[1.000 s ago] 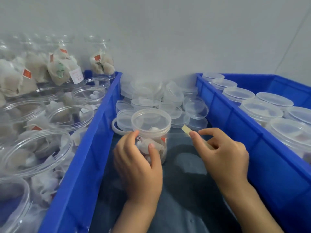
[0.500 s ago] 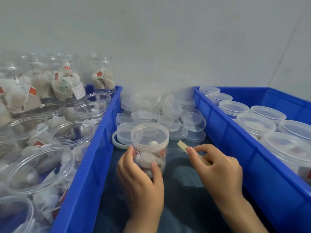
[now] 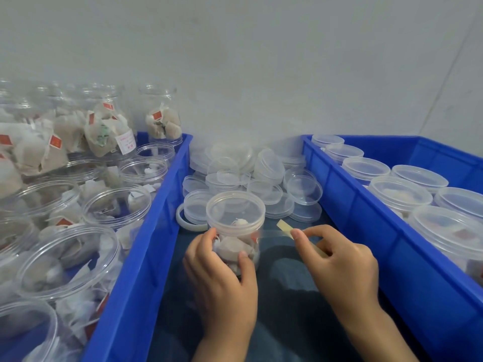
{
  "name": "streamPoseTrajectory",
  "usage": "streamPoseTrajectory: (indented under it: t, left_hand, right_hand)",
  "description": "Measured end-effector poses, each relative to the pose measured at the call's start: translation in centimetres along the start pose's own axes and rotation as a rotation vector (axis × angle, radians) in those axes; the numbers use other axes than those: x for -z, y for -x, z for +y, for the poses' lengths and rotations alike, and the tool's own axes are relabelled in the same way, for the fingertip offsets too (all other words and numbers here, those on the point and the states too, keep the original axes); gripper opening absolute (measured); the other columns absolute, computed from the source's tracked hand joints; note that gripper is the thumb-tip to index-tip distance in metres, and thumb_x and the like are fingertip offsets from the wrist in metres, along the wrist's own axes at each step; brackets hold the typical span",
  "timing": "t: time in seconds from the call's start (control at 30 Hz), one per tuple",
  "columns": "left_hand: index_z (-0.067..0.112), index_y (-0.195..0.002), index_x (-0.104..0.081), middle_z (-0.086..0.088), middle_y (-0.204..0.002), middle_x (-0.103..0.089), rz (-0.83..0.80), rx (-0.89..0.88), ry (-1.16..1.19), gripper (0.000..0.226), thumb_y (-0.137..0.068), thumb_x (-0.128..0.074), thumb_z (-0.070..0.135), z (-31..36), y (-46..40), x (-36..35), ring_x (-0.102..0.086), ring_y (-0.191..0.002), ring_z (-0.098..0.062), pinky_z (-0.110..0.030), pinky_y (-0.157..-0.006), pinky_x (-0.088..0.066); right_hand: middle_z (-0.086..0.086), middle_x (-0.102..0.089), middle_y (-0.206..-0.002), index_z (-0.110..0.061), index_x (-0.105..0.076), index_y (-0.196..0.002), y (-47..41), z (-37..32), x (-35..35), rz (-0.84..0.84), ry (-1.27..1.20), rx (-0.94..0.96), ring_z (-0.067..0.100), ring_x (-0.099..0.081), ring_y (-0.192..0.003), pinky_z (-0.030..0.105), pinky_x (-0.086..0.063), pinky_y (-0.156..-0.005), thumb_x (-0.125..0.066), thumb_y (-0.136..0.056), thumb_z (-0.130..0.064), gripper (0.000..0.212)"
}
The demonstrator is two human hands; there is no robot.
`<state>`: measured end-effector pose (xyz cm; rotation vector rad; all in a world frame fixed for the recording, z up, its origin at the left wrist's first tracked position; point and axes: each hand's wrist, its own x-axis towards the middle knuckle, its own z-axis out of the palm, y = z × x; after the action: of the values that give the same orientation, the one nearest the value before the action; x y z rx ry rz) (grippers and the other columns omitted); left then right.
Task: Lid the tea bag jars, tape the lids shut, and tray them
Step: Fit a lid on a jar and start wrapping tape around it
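The jar point(image 3: 235, 231) is made of clear, shiny plastic, and its lid point(image 3: 235, 209) is a cloudy, smooth plastic. The tea bags point(image 3: 232, 246) inside are made of soft, matt paper or mesh, though which one is hard to be told through the wall. The tape point(image 3: 271, 232) is thin, see-through and glossy, with a dull tan paper end point(image 3: 284, 226). The loose lids point(image 3: 261, 176) are seen as the same milky plastic. The bins point(image 3: 167, 205) are made of hard, bright blue plastic, smooth and a little shiny. A dark, matt cloth point(image 3: 287, 309) is laid underneath. The wall point(image 3: 261, 61) is painted flat and dull.
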<state>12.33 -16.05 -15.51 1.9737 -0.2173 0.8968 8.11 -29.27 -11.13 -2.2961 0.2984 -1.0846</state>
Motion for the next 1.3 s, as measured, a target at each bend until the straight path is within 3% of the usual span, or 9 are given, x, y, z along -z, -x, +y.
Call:
streamPoseTrajectory:
  t: [0.33, 0.43, 0.57, 0.7, 0.8, 0.87, 0.97, 1.07, 1.3]
  left_hand:
    - [-0.013, -0.119, -0.046, -0.028, -0.116, -0.048, 0.006, 0.029, 0.024, 0.061, -0.073, -0.059, 0.025, -0.2, 0.0, -0.1, -0.046, -0.104, -0.04, -0.056, -0.084, -0.047]
    - [-0.011, -0.124, -0.041, -0.026, -0.122, -0.046, -0.028, 0.121, 0.091, 0.079, -0.064, -0.08, 0.022, -0.4, -0.2, -0.5, -0.047, -0.11, -0.043, -0.059, -0.089, -0.044]
    - [0.015, -0.141, -0.029, -0.003, -0.14, -0.042, -0.144, 0.347, 0.296, 0.105, -0.054, -0.088, 0.022, -0.8, -1.0, -0.8, -0.042, -0.129, -0.019, -0.042, -0.104, -0.039]
    - [0.026, -0.124, -0.044, 0.009, -0.117, -0.051, -0.073, 0.384, 0.281, 0.093, -0.042, -0.084, 0.041, -1.0, -1.5, -0.2, -0.053, -0.109, -0.013, -0.036, -0.092, -0.046]
    - [0.025, -0.12, -0.044, 0.01, -0.107, -0.048, -0.034, 0.399, 0.301, 0.093, -0.039, -0.082, 0.047, -0.7, -1.7, 0.3, -0.054, -0.102, -0.01, -0.031, -0.087, -0.046]
    - [0.028, -0.117, -0.045, 0.015, -0.105, -0.048, -0.082, 0.393, 0.321, 0.089, -0.04, -0.087, 0.044, -0.6, -1.9, 0.7, -0.056, -0.099, -0.006, -0.031, -0.086, -0.048]
    - [0.038, -0.11, -0.048, 0.013, -0.107, -0.053, -0.214, 0.371, 0.39, 0.085, -0.037, -0.092, 0.041, -0.1, -1.6, 1.1, -0.057, -0.097, 0.006, -0.022, -0.084, -0.048]
    - [0.046, -0.097, -0.047, 0.011, -0.106, -0.054, -0.297, 0.352, 0.43, 0.077, -0.037, -0.094, 0.036, 0.5, -1.3, 1.2, -0.055, -0.093, 0.011, -0.005, -0.073, -0.042]
    - [0.024, -0.109, -0.055, -0.001, -0.107, -0.063, -0.409, 0.465, 0.624, 0.092, -0.025, -0.085, 0.046, 1.6, -1.8, 1.7, -0.066, -0.092, -0.008, -0.028, -0.077, -0.053]
  right_hand:
    - [-0.003, -0.055, -0.047, -0.017, -0.072, -0.075, 0.0, -0.1, 0.1, -0.023, -0.004, -0.02, 0.022, -0.054, -0.047, 0.039, -0.048, -0.049, -0.06, -0.073, -0.048, 0.034]
    - [-0.003, -0.055, -0.047, -0.017, -0.073, -0.076, 0.1, -0.1, 0.0, -0.019, 0.0, -0.021, 0.022, -0.054, -0.048, 0.04, -0.048, -0.049, -0.06, -0.073, -0.049, 0.034]
    - [-0.01, -0.055, -0.051, -0.023, -0.071, -0.086, 0.0, -0.1, 0.1, -0.058, 0.014, -0.036, 0.016, -0.057, -0.052, 0.032, -0.046, -0.051, -0.044, -0.069, -0.067, 0.054]
    - [-0.013, -0.053, -0.055, -0.036, -0.059, -0.109, -0.2, -0.2, 0.4, -0.233, 0.067, -0.026, 0.006, -0.055, -0.056, 0.021, -0.038, -0.052, -0.042, -0.057, -0.08, 0.071]
    - [-0.013, -0.051, -0.053, -0.033, -0.055, -0.113, -0.3, -0.1, 0.3, -0.253, 0.16, 0.016, 0.005, -0.053, -0.052, 0.022, -0.04, -0.049, -0.07, -0.07, -0.05, 0.049]
    - [-0.012, -0.049, -0.051, -0.027, -0.059, -0.107, -0.4, 0.1, 0.2, -0.196, 0.232, 0.031, 0.015, -0.054, -0.05, 0.029, -0.042, -0.048, -0.073, -0.075, -0.028, 0.036]
    - [-0.008, -0.054, -0.056, -0.024, -0.053, -0.088, -0.9, 0.5, 0.6, -0.144, 0.328, -0.084, 0.02, -0.054, -0.053, 0.032, -0.045, -0.05, -0.065, -0.084, -0.027, 0.013]
    - [-0.005, -0.056, -0.061, -0.024, -0.046, -0.085, -1.3, 1.2, 0.9, -0.124, 0.373, -0.148, 0.019, -0.054, -0.056, 0.035, -0.048, -0.052, -0.058, -0.09, -0.028, 0.013]
    - [-0.007, -0.053, -0.061, -0.027, -0.038, -0.078, -1.6, 1.6, 0.7, -0.173, 0.349, -0.173, 0.014, -0.049, -0.054, 0.025, -0.031, -0.045, -0.052, -0.091, -0.031, 0.019]
